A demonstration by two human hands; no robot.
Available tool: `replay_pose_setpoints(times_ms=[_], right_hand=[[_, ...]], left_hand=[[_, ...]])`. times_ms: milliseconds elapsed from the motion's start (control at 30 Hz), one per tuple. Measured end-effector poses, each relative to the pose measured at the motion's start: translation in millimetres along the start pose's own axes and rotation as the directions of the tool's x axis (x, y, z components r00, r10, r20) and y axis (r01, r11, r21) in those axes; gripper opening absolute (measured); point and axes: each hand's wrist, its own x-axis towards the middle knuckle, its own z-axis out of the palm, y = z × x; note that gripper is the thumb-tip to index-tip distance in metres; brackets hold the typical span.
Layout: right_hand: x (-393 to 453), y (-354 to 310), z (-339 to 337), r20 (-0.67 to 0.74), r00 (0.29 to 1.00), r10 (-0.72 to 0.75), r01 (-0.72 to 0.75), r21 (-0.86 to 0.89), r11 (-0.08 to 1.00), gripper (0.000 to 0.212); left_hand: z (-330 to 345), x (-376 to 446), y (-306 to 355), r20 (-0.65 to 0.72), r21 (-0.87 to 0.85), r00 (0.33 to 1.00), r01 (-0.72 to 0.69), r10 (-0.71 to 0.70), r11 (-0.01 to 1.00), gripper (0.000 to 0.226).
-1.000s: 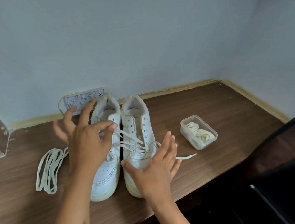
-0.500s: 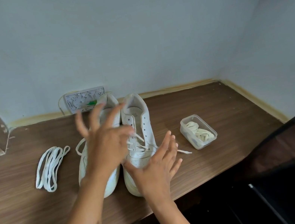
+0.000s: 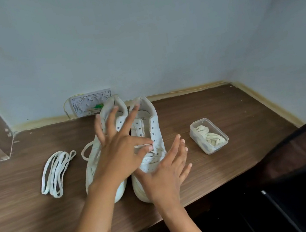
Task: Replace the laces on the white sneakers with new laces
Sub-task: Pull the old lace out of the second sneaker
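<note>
Two white sneakers stand side by side on the wooden table, toes toward me: the left sneaker [image 3: 92, 167] and the right sneaker [image 3: 155, 127]. My left hand [image 3: 121, 150] reaches across both, and its thumb and forefinger pinch a white lace [image 3: 157, 152] over the right sneaker's eyelets while the other fingers are spread. With straight fingers, my right hand [image 3: 166, 171] rests against the right sneaker's toe. A lace loop [image 3: 85, 151] sticks out beside the left sneaker. Both toes are partly hidden by my hands.
A bundle of loose white laces [image 3: 56, 173] lies left of the sneakers. A clear plastic box [image 3: 194, 135] with cream laces stands to the right. A socket plate [image 3: 86, 103] sits on the wall behind. The table's front edge [image 3: 221, 182] drops to a dark floor.
My left hand moved right, from over the left sneaker to the right sneaker's laces. The left sneaker's toe swung slightly left, and a lace loop now shows beside it. My right hand stayed put.
</note>
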Motion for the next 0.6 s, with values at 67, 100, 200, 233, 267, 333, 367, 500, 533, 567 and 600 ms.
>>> replay_pose_setpoints(times_ms=[67, 100, 200, 233, 267, 333, 367, 500, 533, 567, 600], right_hand=[[-0.3, 0.2, 0.3, -0.001, 1.0, -0.006, 0.006, 0.0, 1.0, 0.138], [-0.3, 0.1, 0.3, -0.004, 1.0, -0.007, 0.007, 0.0, 1.0, 0.138], [0.5, -0.3, 0.7, -0.002, 1.0, -0.004, 0.004, -0.002, 1.0, 0.137], [0.6, -0.2, 0.8, -0.002, 1.0, -0.004, 0.004, -0.004, 1.0, 0.137], [0.5, -0.4, 0.8, -0.002, 1.0, -0.003, 0.003, -0.007, 1.0, 0.137], [0.4, -0.9, 0.6, -0.003, 1.0, 0.001, -0.001, -0.008, 1.0, 0.138], [0.1, -1.0, 0.5, -0.002, 1.0, 0.003, -0.003, -0.009, 1.0, 0.138], [-0.3, 0.0, -0.7, 0.005, 1.0, 0.002, -0.002, -0.015, 1.0, 0.139], [-0.5, 0.2, -1.2, 0.01, 1.0, 0.001, -0.001, -0.019, 1.0, 0.139], [-0.2, 0.5, -1.5, 0.014, 1.0, 0.001, 0.0, -0.022, 1.0, 0.139], [-0.1, 0.2, -1.7, 0.019, 1.0, 0.0, 0.0, -0.024, 1.0, 0.139]], left_hand=[[3.4, -0.1, 2.1, 0.036, 0.02, 0.998, 0.042, -0.043, 0.999, 0.01], [2.9, 0.4, 1.7, 0.037, 0.041, 0.998, 0.054, -0.056, 0.998, 0.01], [1.9, 0.7, 5.0, 0.034, 0.119, 0.998, 0.053, -0.057, 0.991, 0.01], [3.1, 0.2, 5.8, 0.032, 0.141, 0.998, 0.05, -0.055, 0.989, 0.01], [4.9, -0.4, 5.6, 0.031, 0.157, 0.998, 0.053, -0.059, 0.986, 0.008], [8.1, -1.1, 2.5, 0.023, 0.159, 0.997, 0.065, -0.069, 0.985, 0.007], [9.0, -0.9, 1.4, 0.017, 0.147, 0.998, 0.064, -0.067, 0.987, 0.009], [0.7, 2.3, -2.5, -0.119, 0.151, 0.992, 0.046, -0.028, 0.987, 0.01], [-4.7, 2.6, -9.4, -0.201, 0.14, 0.977, 0.094, -0.065, 0.986, 0.008], [-10.9, 2.4, -19.1, -0.282, 0.118, 0.951, 0.163, -0.124, 0.98, 0.006], [-16.9, 1.1, -29.5, -0.339, 0.09, 0.921, 0.235, -0.192, 0.968, 0.003]])
